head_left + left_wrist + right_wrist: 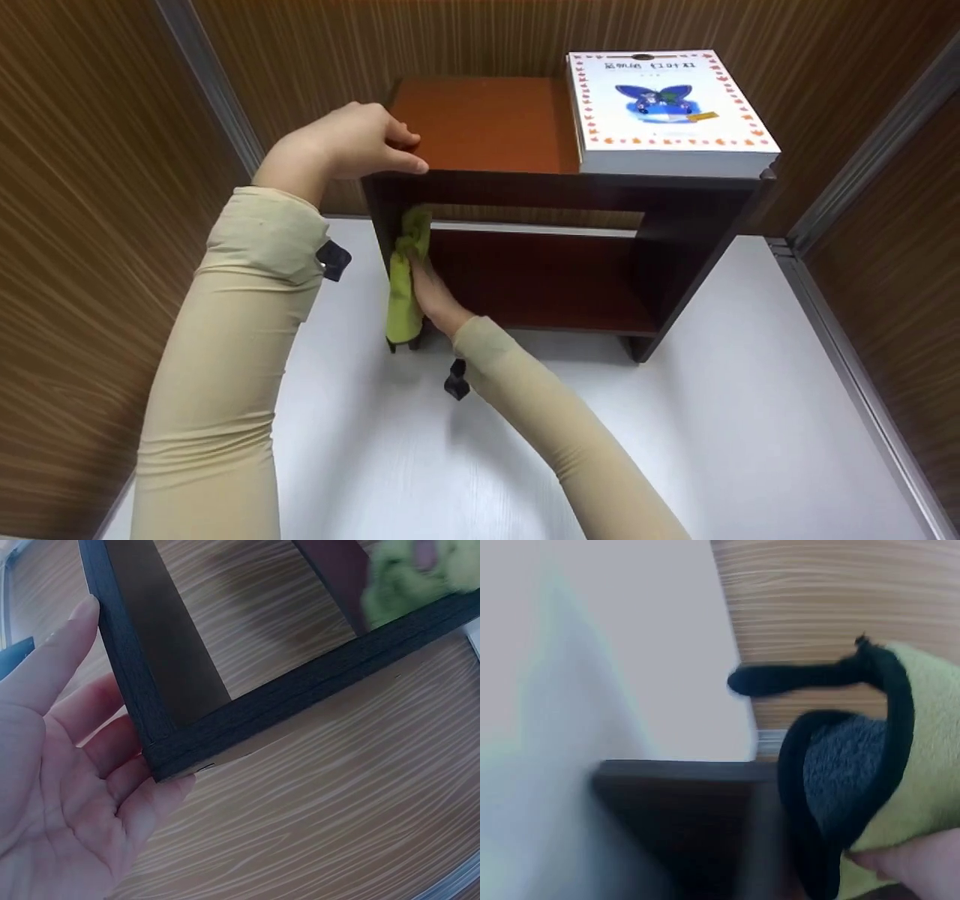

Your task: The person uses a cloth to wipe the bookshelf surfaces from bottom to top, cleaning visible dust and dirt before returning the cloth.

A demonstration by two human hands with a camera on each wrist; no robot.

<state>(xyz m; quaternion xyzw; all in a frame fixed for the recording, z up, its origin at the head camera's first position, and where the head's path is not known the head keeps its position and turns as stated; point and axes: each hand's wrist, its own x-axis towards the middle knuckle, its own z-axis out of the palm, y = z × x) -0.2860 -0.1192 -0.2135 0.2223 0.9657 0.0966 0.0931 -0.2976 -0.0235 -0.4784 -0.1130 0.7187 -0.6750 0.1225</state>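
Observation:
A small dark brown wooden shelf (540,277) with a reddish-brown top (480,124) stands on the white surface. My left hand (349,142) grips its top left corner. In the left wrist view the thumb lies along the dark edge (124,652) and the other fingers reach round the corner. Low on the shelf's left side, my right hand (431,289) holds a yellow-green cloth (405,300) against the side panel. The cloth has a black border and a grey inner face in the right wrist view, where only part of a finger (922,862) shows.
A thick white picture book, or a stack of them (675,105), lies on the right half of the shelf top. Wood-grain panels (75,225) with metal trim enclose the white surface (750,420) at the left, back and right.

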